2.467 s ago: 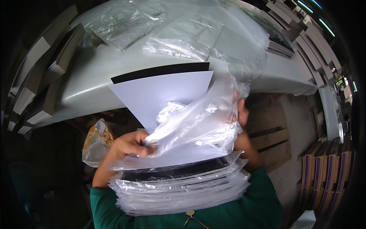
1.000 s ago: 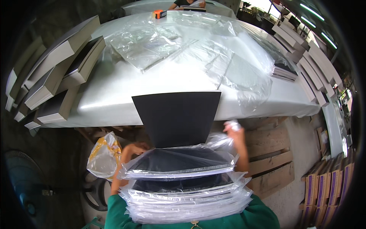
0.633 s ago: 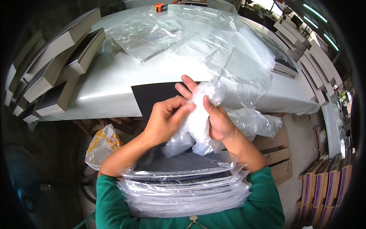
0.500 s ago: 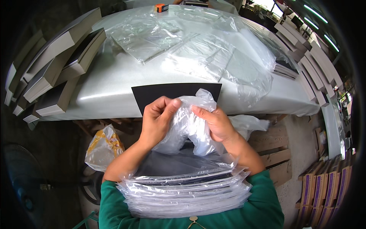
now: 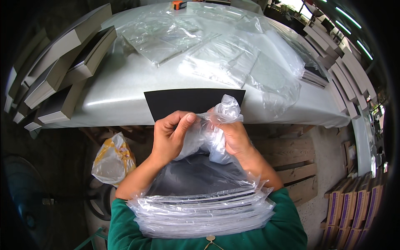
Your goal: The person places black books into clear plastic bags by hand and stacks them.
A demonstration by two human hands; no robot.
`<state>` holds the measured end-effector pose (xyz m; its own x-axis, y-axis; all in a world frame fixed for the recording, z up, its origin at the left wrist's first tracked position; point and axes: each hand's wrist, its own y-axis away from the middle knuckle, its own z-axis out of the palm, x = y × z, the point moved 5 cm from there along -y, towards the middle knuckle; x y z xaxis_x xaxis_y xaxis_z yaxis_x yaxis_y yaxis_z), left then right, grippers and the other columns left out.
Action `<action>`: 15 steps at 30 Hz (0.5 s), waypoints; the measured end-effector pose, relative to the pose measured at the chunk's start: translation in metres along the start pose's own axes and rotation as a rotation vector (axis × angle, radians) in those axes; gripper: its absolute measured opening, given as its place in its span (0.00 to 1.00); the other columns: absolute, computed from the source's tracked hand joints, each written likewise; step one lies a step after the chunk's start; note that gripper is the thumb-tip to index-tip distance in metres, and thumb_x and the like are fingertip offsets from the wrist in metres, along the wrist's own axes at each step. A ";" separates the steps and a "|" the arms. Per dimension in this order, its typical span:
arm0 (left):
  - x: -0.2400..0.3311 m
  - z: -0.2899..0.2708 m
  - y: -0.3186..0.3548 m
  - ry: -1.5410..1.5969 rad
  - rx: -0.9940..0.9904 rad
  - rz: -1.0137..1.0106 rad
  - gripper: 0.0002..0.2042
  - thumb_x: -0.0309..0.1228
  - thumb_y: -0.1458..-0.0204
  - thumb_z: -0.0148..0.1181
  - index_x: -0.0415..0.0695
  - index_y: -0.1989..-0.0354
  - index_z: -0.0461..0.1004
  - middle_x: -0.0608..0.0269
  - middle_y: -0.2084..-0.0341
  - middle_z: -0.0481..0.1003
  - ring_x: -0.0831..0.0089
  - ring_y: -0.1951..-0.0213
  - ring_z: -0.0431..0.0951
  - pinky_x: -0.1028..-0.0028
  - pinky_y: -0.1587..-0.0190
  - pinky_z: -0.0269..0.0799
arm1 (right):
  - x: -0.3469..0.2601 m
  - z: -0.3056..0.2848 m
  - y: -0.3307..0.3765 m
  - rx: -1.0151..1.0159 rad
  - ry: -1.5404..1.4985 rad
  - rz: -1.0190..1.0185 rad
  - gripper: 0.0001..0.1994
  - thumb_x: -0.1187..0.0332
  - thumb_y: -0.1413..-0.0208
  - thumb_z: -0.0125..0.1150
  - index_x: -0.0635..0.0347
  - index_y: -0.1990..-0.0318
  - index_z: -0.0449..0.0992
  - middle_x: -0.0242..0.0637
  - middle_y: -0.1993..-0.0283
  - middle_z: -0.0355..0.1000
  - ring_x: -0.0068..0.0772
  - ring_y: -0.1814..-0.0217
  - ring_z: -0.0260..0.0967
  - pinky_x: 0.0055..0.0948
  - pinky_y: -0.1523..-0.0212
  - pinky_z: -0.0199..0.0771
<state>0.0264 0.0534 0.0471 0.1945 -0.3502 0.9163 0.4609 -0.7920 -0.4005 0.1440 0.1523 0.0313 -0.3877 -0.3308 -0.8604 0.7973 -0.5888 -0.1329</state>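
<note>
At the centre of the head view, the left hand [image 5: 170, 137] and the right hand [image 5: 230, 135] are both closed on the bunched mouth of a clear plastic bag [image 5: 208, 133], fingers curled tight into the crumpled film. The left thumb lies across the top of the gathered plastic; the right hand pinches a puff of it that stands up just above its knuckles. A black sheet [image 5: 183, 102] runs through the bag: its upper part sticks out beyond the hands and overlaps the near edge of the white table [image 5: 121, 89], while its lower part shows dark through the film below the wrists.

In the lower middle of the frame, that bagged sheet rests on a stack of bagged sheets [image 5: 204, 210] held against the person's green shirt [image 5: 125, 237].

Across the upper middle of the frame, loose clear bags [image 5: 216, 54] lie spread on the table. At the upper left, grey flat boxes [image 5: 62, 66] lean in a row along the table's edge. At the lower left, under the table, sits a yellow-and-clear plastic bag [image 5: 110, 160]. At the right, wooden pallets [image 5: 291, 166] lie on the floor, and stacks of brown cartons [image 5: 354, 208] stand at the lower right.
</note>
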 end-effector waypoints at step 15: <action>-0.004 -0.008 -0.006 0.201 -0.030 -0.032 0.13 0.35 0.41 0.45 0.42 0.75 0.65 0.59 0.67 0.75 0.80 0.68 0.69 0.80 0.62 0.64 | 0.006 0.006 0.007 -0.270 -0.304 0.015 0.06 0.74 0.54 0.61 0.58 0.73 0.68 0.28 0.73 0.67 0.19 0.73 0.65 0.22 0.71 0.64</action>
<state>0.0158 0.0553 0.0462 0.0015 -0.4149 0.9099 0.4373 -0.8180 -0.3737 0.1447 0.1419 0.0276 -0.4618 -0.5650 -0.6838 0.8811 -0.3807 -0.2805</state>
